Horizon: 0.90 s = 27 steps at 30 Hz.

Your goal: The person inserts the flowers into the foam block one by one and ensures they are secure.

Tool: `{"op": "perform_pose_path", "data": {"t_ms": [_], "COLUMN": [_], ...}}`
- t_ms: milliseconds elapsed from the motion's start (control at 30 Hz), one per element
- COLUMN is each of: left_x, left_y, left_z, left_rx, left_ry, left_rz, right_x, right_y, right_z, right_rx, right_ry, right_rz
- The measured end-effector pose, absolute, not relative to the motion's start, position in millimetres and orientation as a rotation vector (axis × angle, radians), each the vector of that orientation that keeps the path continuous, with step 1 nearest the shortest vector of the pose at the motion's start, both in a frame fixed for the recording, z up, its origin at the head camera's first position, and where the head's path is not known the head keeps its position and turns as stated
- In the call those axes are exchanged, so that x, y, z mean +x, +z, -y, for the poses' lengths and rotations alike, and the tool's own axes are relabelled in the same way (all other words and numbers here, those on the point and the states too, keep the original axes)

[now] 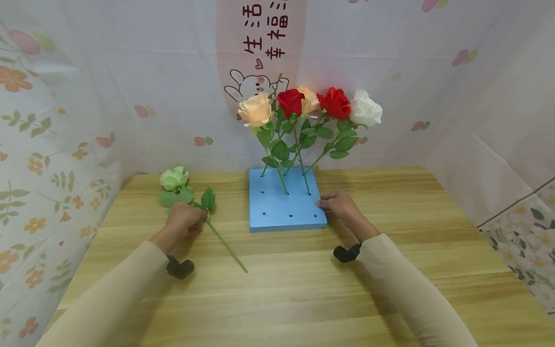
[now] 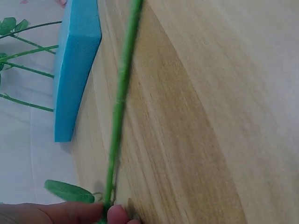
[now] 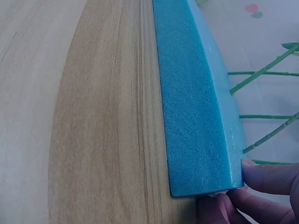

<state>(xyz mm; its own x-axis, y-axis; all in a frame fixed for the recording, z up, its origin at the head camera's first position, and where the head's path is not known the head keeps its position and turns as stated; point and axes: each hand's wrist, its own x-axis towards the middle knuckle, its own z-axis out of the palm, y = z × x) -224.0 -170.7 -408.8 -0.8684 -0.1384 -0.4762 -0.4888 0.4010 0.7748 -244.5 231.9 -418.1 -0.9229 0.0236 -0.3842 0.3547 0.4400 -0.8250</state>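
Observation:
My left hand (image 1: 184,219) pinches the stem of a pale green rose (image 1: 173,179) at the left of the table. In the left wrist view, thumb and fingertips meet round the green stem (image 2: 122,88) just below a leaf. The rose's bloom points away from me, and its bare stem end slants toward the table's middle. My right hand (image 1: 344,210) grips the right edge of a blue foam board (image 1: 277,219). In the right wrist view, its thumb (image 3: 268,177) lies on the holed face while the other fingers curl against the board's side.
Several roses stand in the board's back holes: peach (image 1: 256,110), red (image 1: 335,103) and white (image 1: 366,108) ones. Several holes along the front and left have no stem. A printed cloth (image 1: 165,86) hangs behind the wooden table (image 1: 277,289) and along both sides.

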Motion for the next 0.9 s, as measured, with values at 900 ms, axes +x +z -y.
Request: {"op": "perform_pose_path", "data": {"t_ms": [900], "left_x": [-228.9], "left_y": [-375.4], "left_z": [149.7], "left_rx": [-0.416], "left_ry": [1.758], "left_rz": [-2.088], "right_x": [-242.5], "right_y": [-416.2], "right_z": [-231.2], "right_rx": [0.320], "right_ry": [-1.507], "right_rz": [-2.372]}}
